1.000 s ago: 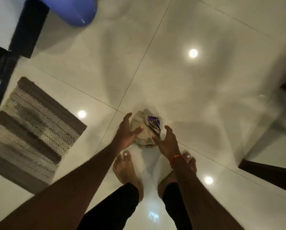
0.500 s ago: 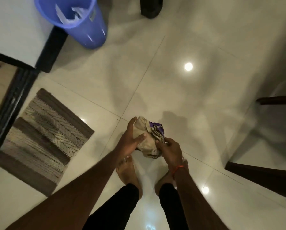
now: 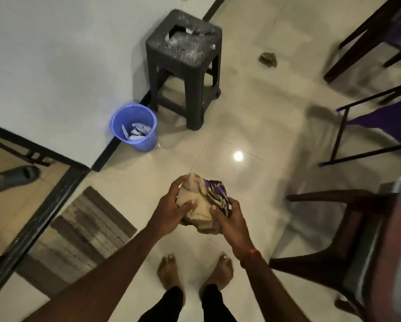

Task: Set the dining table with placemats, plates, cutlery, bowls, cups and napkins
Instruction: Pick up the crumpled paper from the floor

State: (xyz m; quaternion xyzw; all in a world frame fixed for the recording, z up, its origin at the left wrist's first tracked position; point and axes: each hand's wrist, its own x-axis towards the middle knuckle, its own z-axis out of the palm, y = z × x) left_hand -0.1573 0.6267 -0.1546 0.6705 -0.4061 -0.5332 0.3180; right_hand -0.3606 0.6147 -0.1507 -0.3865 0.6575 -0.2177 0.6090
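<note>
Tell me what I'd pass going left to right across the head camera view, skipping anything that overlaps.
Grey slipper → blue bin → crumpled bundle → small wad on the floor → purple-seated chair. The striped mat and black stool overlap their neighbours, so they are left out.

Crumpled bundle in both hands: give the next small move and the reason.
Probably draw the hands apart to spread the crumpled beige-and-purple bundle open. The left hand and right hand grip its opposite sides above the floor, and wadded like this it cannot be laid at a place.
</note>
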